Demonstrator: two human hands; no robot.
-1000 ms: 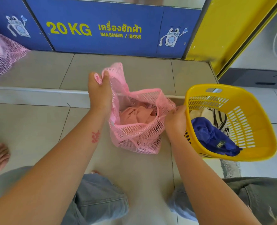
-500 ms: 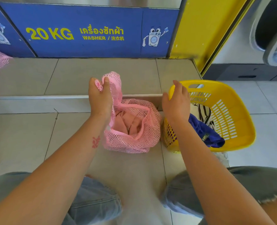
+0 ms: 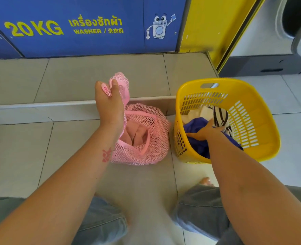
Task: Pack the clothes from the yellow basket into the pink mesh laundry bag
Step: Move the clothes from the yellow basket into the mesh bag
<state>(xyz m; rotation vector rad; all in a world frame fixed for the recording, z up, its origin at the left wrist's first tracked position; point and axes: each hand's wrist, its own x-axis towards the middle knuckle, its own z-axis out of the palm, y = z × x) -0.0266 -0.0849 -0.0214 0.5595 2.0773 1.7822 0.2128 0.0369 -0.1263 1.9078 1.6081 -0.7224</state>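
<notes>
Right-hand fingers [image 3: 215, 123] are closed on the striped garment [image 3: 220, 116], pinched against the blue garment [image 3: 195, 126], inside the yellow basket [image 3: 262, 138]. Left-hand fingers [image 3: 115, 85] are clamped on the gathered rim of the pink mesh laundry bag [image 3: 151, 138], which is held up so the mouth gapes; a peach garment [image 3: 135, 133] is seen inside. Bag and basket stand just beside each other on the floor [image 3: 40, 138].

Step judged: pickup of the next garment. Next move calls for a lift clear of the basket wall, transfer leftward, and release into the held-open mouth.
</notes>
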